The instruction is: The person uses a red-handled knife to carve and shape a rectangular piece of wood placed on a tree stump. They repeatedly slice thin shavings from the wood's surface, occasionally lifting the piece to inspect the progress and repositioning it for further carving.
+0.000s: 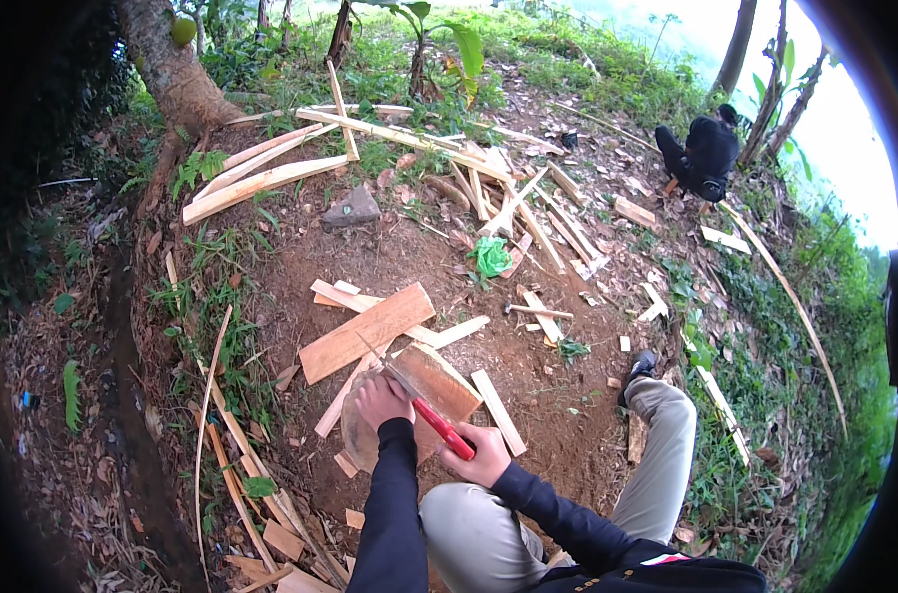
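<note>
My right hand (481, 457) is wrapped round the red handle of a handsaw (435, 419), whose narrow blade slants up and left past my left hand. My left hand (382, 400) is closed, its fingers curled down beside the blade on top of a thick wood block (439, 381). What these fingers grip is hidden. The block stands between my knees, with a pale, rounded face (360, 435) below my left hand. Just beyond it a broad reddish plank (368, 332) lies across thinner strips. A short board (498, 412) lies right of the block.
A hammer (538, 310) and a green plastic bag (491, 256) lie on the dirt ahead. Long wooden strips are piled farther off, near a grey stone (351, 210). Another person (708, 153) in dark clothes crouches at the far right. Long slats (237, 435) lie at left.
</note>
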Demonstrator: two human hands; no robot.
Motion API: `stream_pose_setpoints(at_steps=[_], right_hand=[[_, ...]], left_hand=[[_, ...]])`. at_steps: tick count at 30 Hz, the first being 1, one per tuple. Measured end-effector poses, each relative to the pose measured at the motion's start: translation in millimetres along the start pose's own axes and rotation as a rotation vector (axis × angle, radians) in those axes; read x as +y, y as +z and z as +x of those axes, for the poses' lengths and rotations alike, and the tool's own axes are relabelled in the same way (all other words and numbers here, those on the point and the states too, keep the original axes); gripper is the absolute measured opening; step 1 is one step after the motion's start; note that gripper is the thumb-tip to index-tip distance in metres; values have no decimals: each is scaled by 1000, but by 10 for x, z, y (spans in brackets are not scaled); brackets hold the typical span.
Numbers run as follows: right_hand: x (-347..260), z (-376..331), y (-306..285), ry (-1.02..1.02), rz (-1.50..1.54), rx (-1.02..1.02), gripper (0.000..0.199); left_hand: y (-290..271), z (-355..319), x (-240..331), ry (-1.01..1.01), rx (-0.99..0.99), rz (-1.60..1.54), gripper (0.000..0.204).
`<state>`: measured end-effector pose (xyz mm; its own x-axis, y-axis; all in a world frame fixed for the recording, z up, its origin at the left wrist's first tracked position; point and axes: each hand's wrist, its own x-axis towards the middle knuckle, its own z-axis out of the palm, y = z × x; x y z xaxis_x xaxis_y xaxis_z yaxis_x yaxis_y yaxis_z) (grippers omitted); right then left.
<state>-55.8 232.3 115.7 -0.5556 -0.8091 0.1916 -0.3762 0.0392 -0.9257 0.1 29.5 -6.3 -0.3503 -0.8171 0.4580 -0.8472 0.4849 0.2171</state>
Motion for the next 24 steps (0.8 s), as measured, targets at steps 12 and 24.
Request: stream_pose_setpoints(at_steps=[12, 24], right_hand=[[-150, 22, -111, 19, 80, -86, 36], [-89, 98, -134, 102, -54, -92, 29]], left_hand=[[-14, 0, 5, -3, 9, 5, 25], [-25, -23, 60, -2, -28, -13, 24]])
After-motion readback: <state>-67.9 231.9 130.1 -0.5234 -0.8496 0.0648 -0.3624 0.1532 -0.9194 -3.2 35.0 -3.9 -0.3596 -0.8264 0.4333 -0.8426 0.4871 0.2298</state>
